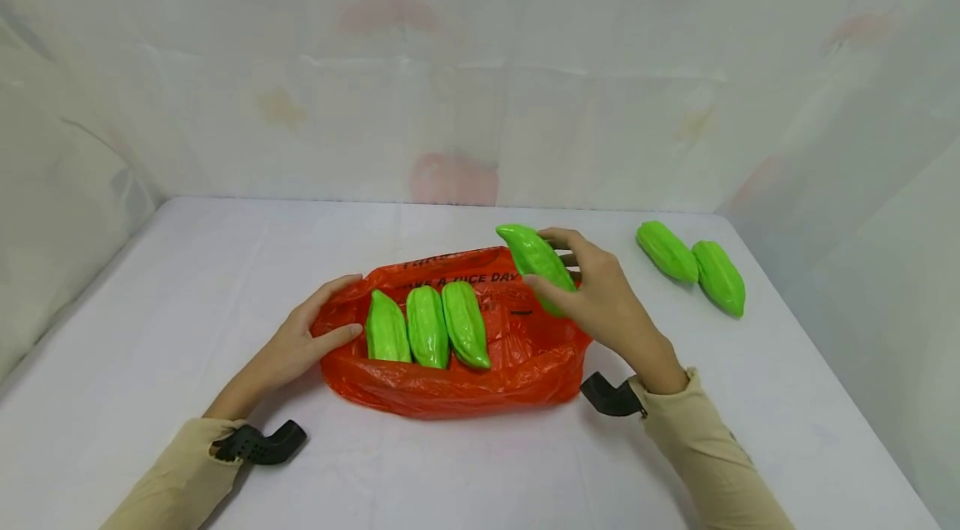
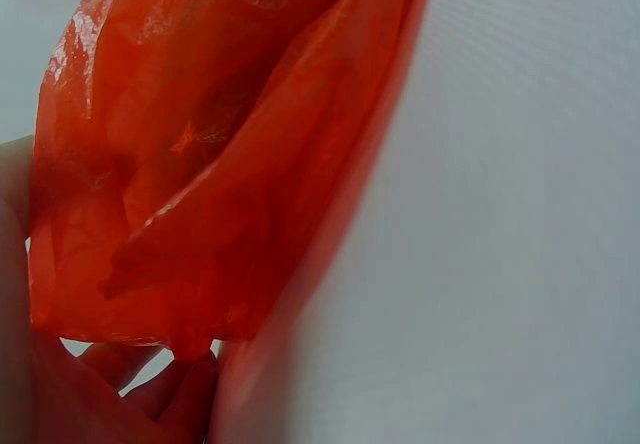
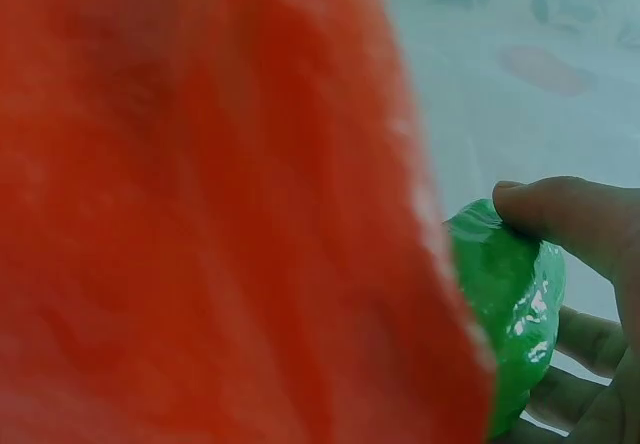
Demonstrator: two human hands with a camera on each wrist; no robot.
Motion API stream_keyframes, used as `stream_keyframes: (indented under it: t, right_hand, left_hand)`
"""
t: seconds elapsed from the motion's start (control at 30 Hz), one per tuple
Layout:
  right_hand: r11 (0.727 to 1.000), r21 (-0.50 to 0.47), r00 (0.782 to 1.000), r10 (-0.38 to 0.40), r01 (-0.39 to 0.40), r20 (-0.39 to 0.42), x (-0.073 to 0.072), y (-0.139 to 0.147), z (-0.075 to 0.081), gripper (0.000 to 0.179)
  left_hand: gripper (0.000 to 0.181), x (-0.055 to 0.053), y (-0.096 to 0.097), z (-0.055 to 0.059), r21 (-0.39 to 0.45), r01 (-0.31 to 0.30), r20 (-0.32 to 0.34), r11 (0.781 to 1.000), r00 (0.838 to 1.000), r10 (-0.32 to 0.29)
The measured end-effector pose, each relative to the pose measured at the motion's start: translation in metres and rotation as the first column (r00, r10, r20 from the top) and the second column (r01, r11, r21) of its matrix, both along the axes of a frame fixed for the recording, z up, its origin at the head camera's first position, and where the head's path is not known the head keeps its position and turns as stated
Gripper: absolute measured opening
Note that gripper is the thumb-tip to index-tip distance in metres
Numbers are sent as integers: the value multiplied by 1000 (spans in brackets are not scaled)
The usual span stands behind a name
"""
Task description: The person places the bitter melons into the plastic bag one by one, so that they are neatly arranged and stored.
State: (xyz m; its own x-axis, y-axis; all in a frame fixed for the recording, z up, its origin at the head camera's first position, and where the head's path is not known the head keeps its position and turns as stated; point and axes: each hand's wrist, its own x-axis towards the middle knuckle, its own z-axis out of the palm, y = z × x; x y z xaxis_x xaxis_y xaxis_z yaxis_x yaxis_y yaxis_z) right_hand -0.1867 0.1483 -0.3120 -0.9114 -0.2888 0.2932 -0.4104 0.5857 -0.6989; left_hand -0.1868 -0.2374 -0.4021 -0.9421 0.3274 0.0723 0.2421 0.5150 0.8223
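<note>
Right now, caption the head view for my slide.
Right hand holding a green pod at a red bag with three inside, left hand holding its edge, two more on the table.

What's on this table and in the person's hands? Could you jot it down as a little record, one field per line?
Container: red plastic bag, open, dark lettering inside view including "DAY"
In the bag: three green ridged fruits, side by side
Left hand: holds the bag's left edge
Right hand: grips a fourth green fruit over the bag's right part
Outside the bag: two more green fruits, close together, far right
Surface: white table
</note>
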Motion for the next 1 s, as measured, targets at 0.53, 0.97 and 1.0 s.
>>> stream_keyframes:
  t: [0.53, 0.97, 1.0]
  right_hand:
    - [994, 109, 1000, 22, -24, 17, 4, -17, -15, 58]
    - [990, 137, 996, 22, -35, 92, 8, -29, -22, 60]
    - [988, 150, 996, 22, -35, 84, 8, -29, -23, 60]
  left_hand:
    - [63, 0, 0, 0, 6, -2, 2, 1000, 1000, 2]
    - [63, -1, -1, -1, 12, -2, 2, 1000, 1000, 2]
    - [63, 0, 0, -1, 11, -2, 2, 1000, 1000, 2]
